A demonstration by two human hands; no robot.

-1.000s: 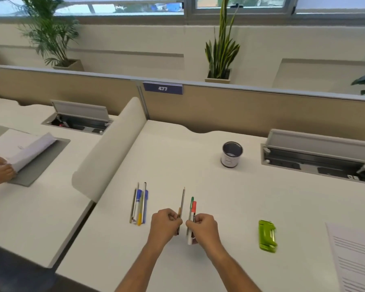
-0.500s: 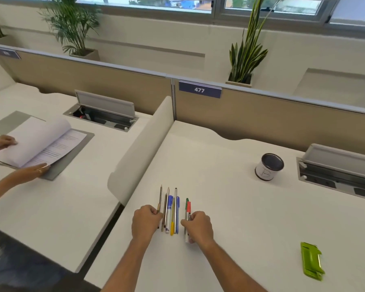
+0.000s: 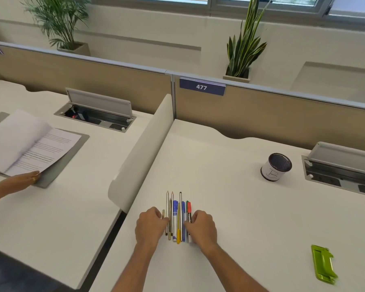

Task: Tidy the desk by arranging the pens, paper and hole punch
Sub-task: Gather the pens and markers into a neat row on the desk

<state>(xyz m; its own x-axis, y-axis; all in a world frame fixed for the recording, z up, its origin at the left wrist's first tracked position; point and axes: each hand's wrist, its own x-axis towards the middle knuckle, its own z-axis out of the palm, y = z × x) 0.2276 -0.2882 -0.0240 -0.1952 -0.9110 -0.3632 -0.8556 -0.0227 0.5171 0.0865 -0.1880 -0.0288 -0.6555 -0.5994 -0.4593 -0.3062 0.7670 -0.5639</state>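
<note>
Several pens and pencils (image 3: 176,218) lie side by side in one tight row on the white desk (image 3: 230,207), tips pointing away from me. My left hand (image 3: 151,226) is curled against the row's left side, fingertips on the gold pencils. On the right side, my right hand (image 3: 201,227) curls its fingers on the red-capped and green-capped markers (image 3: 189,209). The green hole punch (image 3: 322,264) lies apart at the lower right. No sheet of paper on my desk is in view.
A white pen cup (image 3: 276,167) with a dark rim stands at the back right, beside an open cable tray (image 3: 341,175). A low curved divider (image 3: 141,152) borders my desk on the left. Beyond it, another person's hand (image 3: 27,179) holds papers (image 3: 30,144).
Both hands moved left with the pencil and markers they held and pressed them against the other pens, forming one row. The view turned left; the paper at right left the frame.
</note>
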